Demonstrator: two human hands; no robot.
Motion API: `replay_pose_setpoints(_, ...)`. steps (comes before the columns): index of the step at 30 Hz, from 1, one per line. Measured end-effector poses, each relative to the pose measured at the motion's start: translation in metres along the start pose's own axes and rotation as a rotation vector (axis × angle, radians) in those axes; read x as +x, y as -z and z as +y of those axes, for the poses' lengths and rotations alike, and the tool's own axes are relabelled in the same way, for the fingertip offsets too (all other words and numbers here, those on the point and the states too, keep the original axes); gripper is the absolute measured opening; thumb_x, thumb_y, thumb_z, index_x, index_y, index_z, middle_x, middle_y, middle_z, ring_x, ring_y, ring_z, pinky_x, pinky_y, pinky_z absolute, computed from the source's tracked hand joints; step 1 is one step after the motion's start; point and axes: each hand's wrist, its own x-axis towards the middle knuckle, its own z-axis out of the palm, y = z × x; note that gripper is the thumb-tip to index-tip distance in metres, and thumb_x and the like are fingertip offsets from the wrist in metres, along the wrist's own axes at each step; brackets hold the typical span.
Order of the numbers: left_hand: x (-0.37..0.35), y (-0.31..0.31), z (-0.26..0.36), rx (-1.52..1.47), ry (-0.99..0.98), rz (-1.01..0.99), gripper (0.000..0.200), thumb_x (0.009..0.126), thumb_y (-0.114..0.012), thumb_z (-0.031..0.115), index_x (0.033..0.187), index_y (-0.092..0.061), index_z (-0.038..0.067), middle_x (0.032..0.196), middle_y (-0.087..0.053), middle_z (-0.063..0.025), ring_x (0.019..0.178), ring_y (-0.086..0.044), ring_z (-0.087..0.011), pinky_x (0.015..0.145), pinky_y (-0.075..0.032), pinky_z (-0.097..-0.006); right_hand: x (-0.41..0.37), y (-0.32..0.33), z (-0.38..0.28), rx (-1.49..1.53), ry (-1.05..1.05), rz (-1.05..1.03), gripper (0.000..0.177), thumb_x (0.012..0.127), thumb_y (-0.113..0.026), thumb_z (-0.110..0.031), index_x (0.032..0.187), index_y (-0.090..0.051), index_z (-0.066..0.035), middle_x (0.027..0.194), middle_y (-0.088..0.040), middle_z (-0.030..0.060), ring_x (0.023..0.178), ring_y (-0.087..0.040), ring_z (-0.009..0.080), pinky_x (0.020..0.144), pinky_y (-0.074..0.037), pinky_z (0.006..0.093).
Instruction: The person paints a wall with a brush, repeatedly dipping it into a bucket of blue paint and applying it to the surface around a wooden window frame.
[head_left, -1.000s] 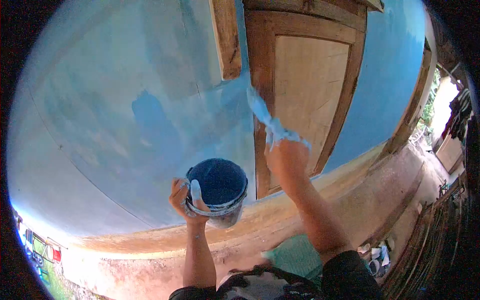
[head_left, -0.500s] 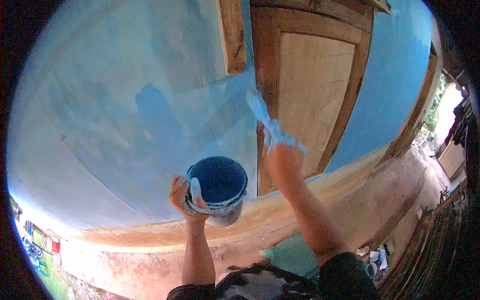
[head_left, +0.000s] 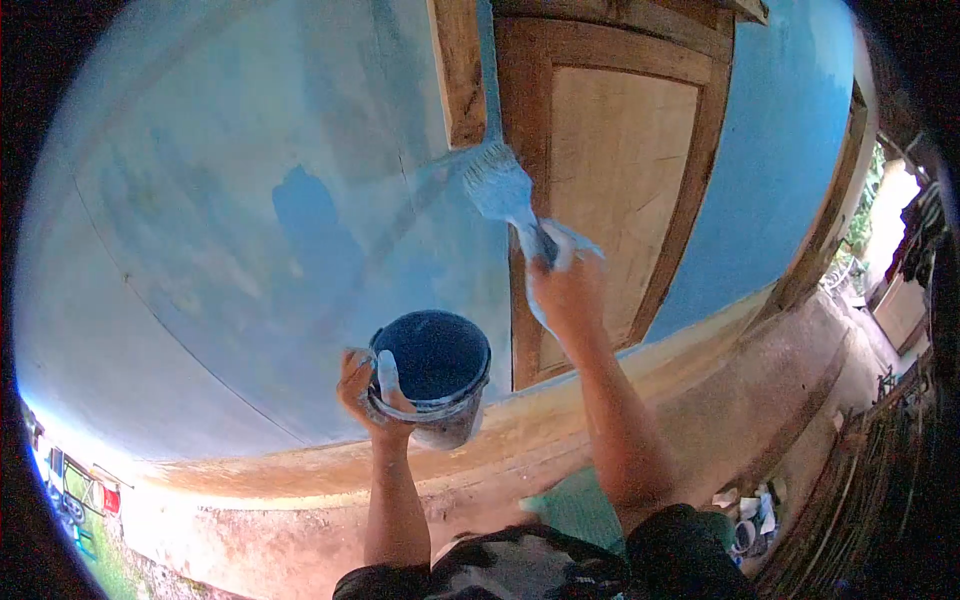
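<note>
Beside the left edge of a brown wooden door (head_left: 625, 220), the bristles of a broad paintbrush (head_left: 498, 185) point up and to the left, over the blue wall (head_left: 210, 270). They lie just below and to the right of the lower end of a wooden post (head_left: 460, 80); whether they press on the wall or only hang close to it, I cannot tell. Pale blue paint coats the brush.

The right hand (head_left: 568, 290) is closed around the brush handle, with pale blue paint smeared over its fingers. Lower and to the left, the left hand (head_left: 370, 395) grips a dark bucket (head_left: 450, 432) by its near left side. Its paint-covered thumb hooks over the rim and the other fingers curl outside. The bucket's mouth faces the camera, its inside too dark to show how much it holds.

On the wall, a deeper blue patch (head_left: 315, 215) stands out from the paler, streaky coat around it. Along its foot runs a tan ledge (head_left: 330, 478). Below lies a green sheet (head_left: 580, 510), and at the lower right are many thin sticks (head_left: 855, 490).
</note>
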Motion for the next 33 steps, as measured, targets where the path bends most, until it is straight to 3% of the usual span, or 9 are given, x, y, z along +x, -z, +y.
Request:
replay_pose_setpoints(2,-0.033,0.010,-0.033,-0.003,-0.003,-0.076,0.033,0.092,-0.058,0.015,0.118,-0.042,0.003,0.115,-0.050,-0.0152,0.112,-0.051,-0.0319,0.100,-0.037,-0.0473,-0.010,-0.020,-0.002,0.021,-0.228,-0.219,0.028,0.084,-0.061,-0.027,0.098,-0.065,-0.003,0.086,-0.066,0.0216,0.077,-0.064,0.0402,0.068,-0.052,0.0486)
replay_pose_setpoints(3,-0.019,0.005,-0.021,-0.008,-0.004,-0.077,0.033,0.092,-0.058,0.015,0.118,-0.042,0.003,0.115,-0.050,-0.0152,0.112,-0.051,-0.0319,0.100,-0.037,-0.0473,-0.037,-0.037,0.007,0.007,-0.288,-0.238,0.027,0.083,-0.061,-0.027,0.098,-0.065,-0.005,0.083,-0.065,0.0225,0.075,-0.064,0.0412,0.068,-0.052,0.0496)
replay_pose_setpoints(5,0.021,-0.008,0.014,-0.192,-0.039,0.173,0.031,0.083,-0.056,0.007,0.059,-0.038,-0.001,0.059,-0.044,-0.0093,0.059,-0.039,-0.0237,0.053,-0.030,-0.0350,-0.081,-0.032,0.008,0.088,-0.394,-0.341,0.026,0.082,-0.062,-0.027,0.098,-0.065,-0.006,0.081,-0.065,0.0224,0.074,-0.063,0.0416,0.068,-0.051,0.0503)
replay_pose_setpoints(9,0.023,0.009,0.008,-0.036,0.066,0.136,0.034,0.084,-0.055,0.009,0.057,-0.037,-0.001,0.057,-0.039,-0.0084,0.059,-0.039,-0.0239,0.054,-0.030,-0.0360,-0.129,-0.020,0.026,0.015,-0.447,-0.592,0.024,0.081,-0.062,-0.022,0.097,-0.065,-0.005,0.081,-0.065,0.0217,0.075,-0.063,0.0414,0.069,-0.051,0.0501)
replay_pose_setpoints(15,0.001,0.008,-0.022,-0.029,-0.091,0.180,0.013,0.085,-0.056,0.002,0.094,-0.047,0.001,0.081,-0.050,-0.0130,0.071,-0.045,-0.0240,0.060,-0.037,-0.0372,-0.023,-0.012,-0.010,0.085,-0.206,-0.103,0.021,0.081,-0.064,-0.020,0.094,-0.066,-0.004,0.081,-0.065,0.0237,0.080,-0.063,0.0423,0.071,-0.050,0.0504)
replay_pose_setpoints(18,-0.003,0.019,-0.024,-0.002,-0.091,-0.030,0.027,0.087,-0.055,0.000,0.110,-0.042,0.005,0.095,-0.051,-0.0147,0.077,-0.048,-0.0254,0.065,-0.041,-0.0389,-0.007,-0.008,-0.031,-0.191,-0.443,-0.357,0.023,0.084,-0.061,-0.026,0.094,-0.066,-0.005,0.085,-0.065,0.0226,0.083,-0.062,0.0413,0.072,-0.049,0.0510)
replay_pose_setpoints(25,0.001,0.020,-0.022,-0.037,-0.087,0.024,0.027,0.087,-0.054,0.003,0.111,-0.042,0.006,0.098,-0.052,-0.0147,0.076,-0.048,-0.0253,0.064,-0.041,-0.0392,-0.034,0.012,-0.007,-0.316,-0.411,-0.613,0.024,0.083,-0.060,-0.028,0.094,-0.066,-0.007,0.082,-0.067,0.0195,0.076,-0.065,0.0388,0.068,-0.052,0.0500)
replay_pose_setpoints(30,-0.017,0.052,-0.041,-0.080,0.153,-0.286,0.029,0.091,-0.059,0.018,0.110,-0.046,0.001,0.107,-0.055,-0.0179,0.104,-0.055,-0.0318,0.091,-0.043,-0.0451,-0.005,-0.001,-0.032,-0.248,-0.290,-0.262,0.024,0.081,-0.061,-0.027,0.096,-0.064,-0.008,0.086,-0.068,0.0169,0.081,-0.065,0.0380,0.068,-0.052,0.0478)
replay_pose_setpoints(33,-0.027,0.059,-0.041,0.300,0.037,-0.213,0.024,0.088,-0.060,0.013,0.104,-0.046,0.002,0.098,-0.056,-0.0157,0.093,-0.055,-0.0303,0.086,-0.044,-0.0452,-0.075,-0.047,0.004,-0.220,-0.196,-0.067,0.021,0.082,-0.062,-0.026,0.093,-0.063,-0.007,0.083,-0.067,0.0182,0.080,-0.064,0.0375,0.067,-0.051,0.0485)
